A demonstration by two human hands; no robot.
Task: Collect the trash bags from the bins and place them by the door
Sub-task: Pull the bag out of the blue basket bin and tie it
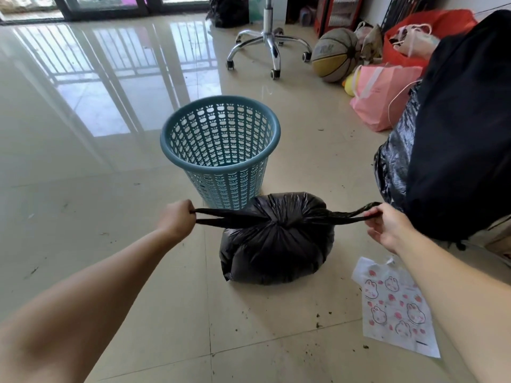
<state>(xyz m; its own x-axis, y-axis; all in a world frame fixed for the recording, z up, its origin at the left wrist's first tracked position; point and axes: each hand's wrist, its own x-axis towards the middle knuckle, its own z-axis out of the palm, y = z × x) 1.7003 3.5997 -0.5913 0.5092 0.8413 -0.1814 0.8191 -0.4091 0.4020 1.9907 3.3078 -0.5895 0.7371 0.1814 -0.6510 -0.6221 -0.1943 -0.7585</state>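
A full black trash bag (273, 252) sits on the tiled floor just in front of a blue perforated bin (221, 150), which stands upright with no bag in it. The bag's two handles are crossed at its top and stretched out sideways. My left hand (178, 218) grips the left handle and my right hand (387, 226) pinches the right one, both pulled taut away from the knot. A second, larger black trash bag (392, 167) leans at the right, partly hidden behind a dark bundle (464, 128).
A printed white plastic bag (395, 308) lies flat on the floor at the right. Behind are a pink bag (381, 95), a basketball (336, 55), a red bag (431, 31) and a chair's wheeled base (269, 42). Glass doors line the back left. Dirt crumbs dot the tiles.
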